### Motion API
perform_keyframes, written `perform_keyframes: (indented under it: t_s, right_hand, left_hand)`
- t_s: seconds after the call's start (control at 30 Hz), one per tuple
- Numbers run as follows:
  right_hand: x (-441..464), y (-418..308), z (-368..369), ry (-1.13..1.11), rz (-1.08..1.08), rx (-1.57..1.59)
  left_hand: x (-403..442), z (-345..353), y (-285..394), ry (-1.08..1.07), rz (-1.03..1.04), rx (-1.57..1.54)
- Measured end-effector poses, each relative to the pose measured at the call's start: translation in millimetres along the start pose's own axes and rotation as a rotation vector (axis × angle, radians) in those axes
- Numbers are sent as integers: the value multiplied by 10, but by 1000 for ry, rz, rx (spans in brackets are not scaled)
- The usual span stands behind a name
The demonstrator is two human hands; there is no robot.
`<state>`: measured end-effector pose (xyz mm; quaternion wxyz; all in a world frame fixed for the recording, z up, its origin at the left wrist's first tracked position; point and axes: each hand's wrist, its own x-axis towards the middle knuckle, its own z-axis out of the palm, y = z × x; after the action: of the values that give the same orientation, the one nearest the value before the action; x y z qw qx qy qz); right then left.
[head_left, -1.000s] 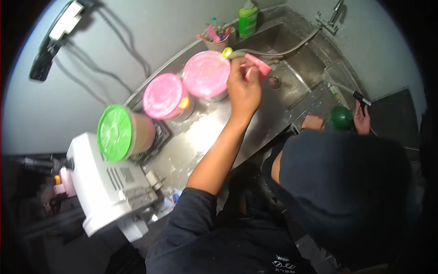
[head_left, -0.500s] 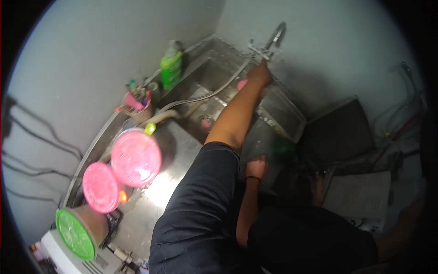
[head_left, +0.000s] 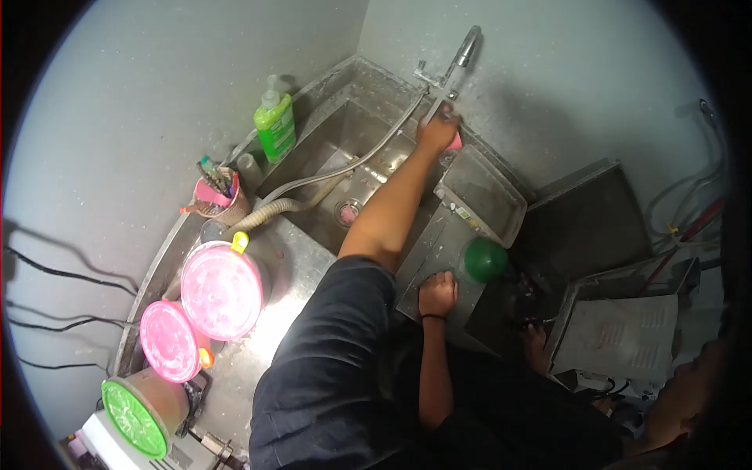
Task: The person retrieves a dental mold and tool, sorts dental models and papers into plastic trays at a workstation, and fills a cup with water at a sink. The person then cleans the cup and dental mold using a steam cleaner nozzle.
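Observation:
At the far edge of the metal sink (head_left: 301, 145), below the tap (head_left: 462, 66), my left hand (head_left: 437, 135) is closed. A pale, narrow strip shows at its fingers, and I cannot make out what it is. A pink thing (head_left: 455, 142) shows beside the hand; whether the hand holds it is unclear. My right hand (head_left: 439, 296), with a dark band at the wrist, rests with curled fingers on the metal ledge (head_left: 431, 266). Nothing shows in it. A round green thing (head_left: 486, 260) is close to its right.
A grey hose (head_left: 321, 174) crosses the sink from the tap. Green soap bottle (head_left: 275, 125) and tool cup (head_left: 223, 200) stand on the left rim. Pink-lidded tubs (head_left: 223, 290) and a green-lidded tub (head_left: 135, 419) stand left. A shallow tray (head_left: 482, 196) lies right of the sink.
My left hand has shifted slightly down and away from the tap base, and a pale strip now shows at its fingers. My right hand stays on the ledge. The view has shifted slightly.

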<state>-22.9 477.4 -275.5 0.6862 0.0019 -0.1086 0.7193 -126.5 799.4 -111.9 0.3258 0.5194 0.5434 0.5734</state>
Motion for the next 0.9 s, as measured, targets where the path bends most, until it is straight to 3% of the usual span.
perform_keyframes:
  t_s: [0.07,0.13,0.2,0.33,0.57,0.6,0.67,0.77,0.83,0.9]
  right_hand:
    - [-18,-76,-194,86,4,-127]
    - [6,-78,-179,101,-5,-163]
    - [-18,-75,-119,131,-4,-204]
    - [28,-81,-130,90,23,-249]
    - [30,-80,-120,116,23,-238]
    - [32,-85,-146,103,32,-243]
    - [26,-110,-277,72,48,-271]
    - [38,-115,-226,50,54,-266]
    - [40,-102,-160,61,42,-230]
    - [30,-89,-138,101,46,-194]
  left_hand:
    - [-212,-45,-527,379,-70,-366]
    - [-290,-194,-1006,792,-613,-499]
    - [-514,-507,-1304,824,-556,-483]
    - [-885,-968,-1149,748,-517,-279]
    - [-1035,-981,-1267,530,-559,77]
    - [-1050,-973,-1227,529,-557,76]
    - [-1086,-949,-1088,583,-296,26]
    - [-1058,-972,-1102,581,-221,-174]
    - [-1115,-952,-1107,589,-251,-246]
    - [-1197,-985,-1097,740,-422,-348]
